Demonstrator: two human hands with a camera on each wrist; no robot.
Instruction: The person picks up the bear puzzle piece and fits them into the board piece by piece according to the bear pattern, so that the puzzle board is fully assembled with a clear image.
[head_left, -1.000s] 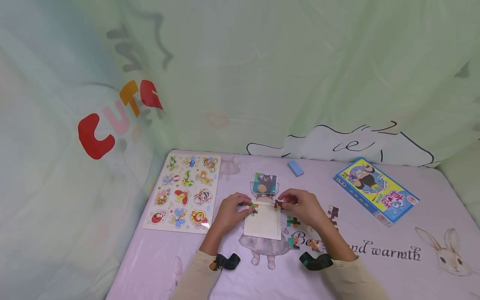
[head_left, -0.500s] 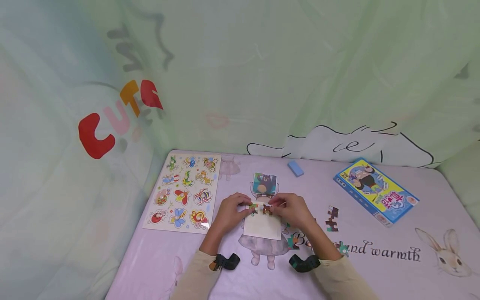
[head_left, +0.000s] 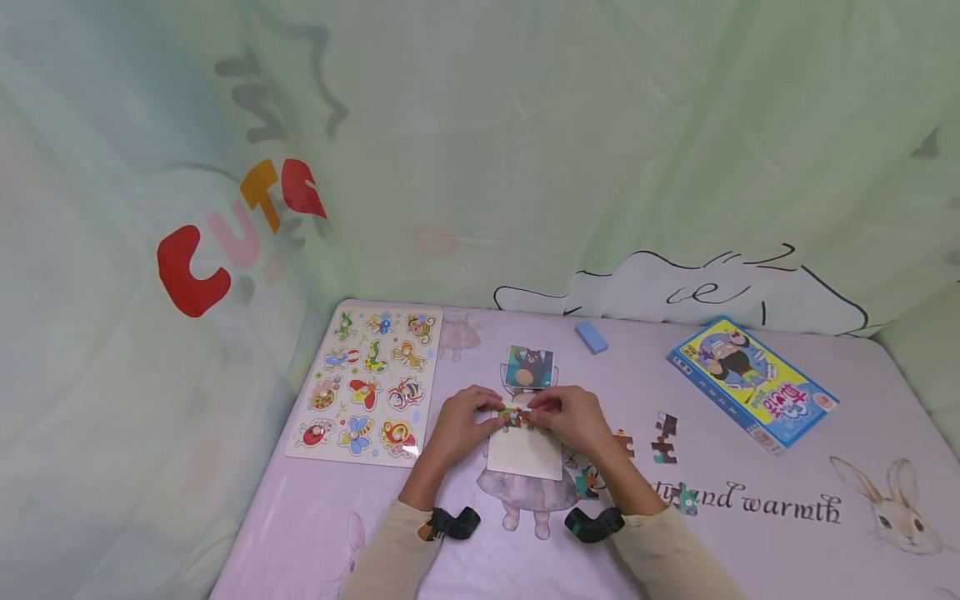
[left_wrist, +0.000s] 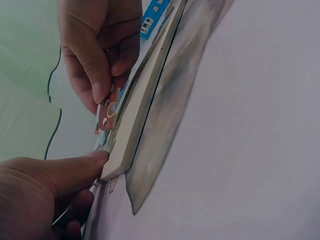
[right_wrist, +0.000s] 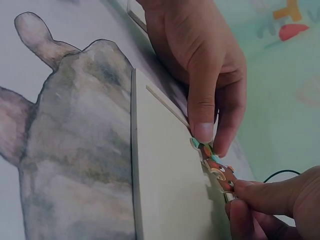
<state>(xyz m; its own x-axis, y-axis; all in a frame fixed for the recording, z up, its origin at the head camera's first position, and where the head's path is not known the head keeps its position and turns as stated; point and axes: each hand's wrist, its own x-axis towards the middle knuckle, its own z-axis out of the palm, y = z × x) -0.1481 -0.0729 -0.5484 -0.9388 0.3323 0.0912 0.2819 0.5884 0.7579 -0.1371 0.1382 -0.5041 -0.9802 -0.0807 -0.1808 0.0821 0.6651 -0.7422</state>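
A pale square puzzle board point(head_left: 523, 454) lies on the printed cloth in front of me. At its upper left corner sits a green and brown puzzle piece point(head_left: 507, 417), under the thumb of my left hand point(head_left: 463, 425); that hand's fingers curl round the board's edge. Beside that piece my right hand point(head_left: 573, 421) pinches a brown bear-face puzzle piece point(right_wrist: 222, 175) between thumb and fingers. In the right wrist view the two pieces meet along one side; whether they interlock I cannot tell. The left wrist view shows the bear-face piece point(left_wrist: 106, 117) at the board's far edge.
A bear picture card point(head_left: 529, 367) stands behind the board. Several loose puzzle pieces point(head_left: 663, 451) lie to the right, partly behind the right forearm. An insect puzzle board point(head_left: 365, 383) is at left. A blue block point(head_left: 591, 337) and a yellow-blue box point(head_left: 752, 382) lie farther back.
My right hand has moved left along the board's top edge, bringing the bear-face piece against the corner piece. The left hand has stayed in place.
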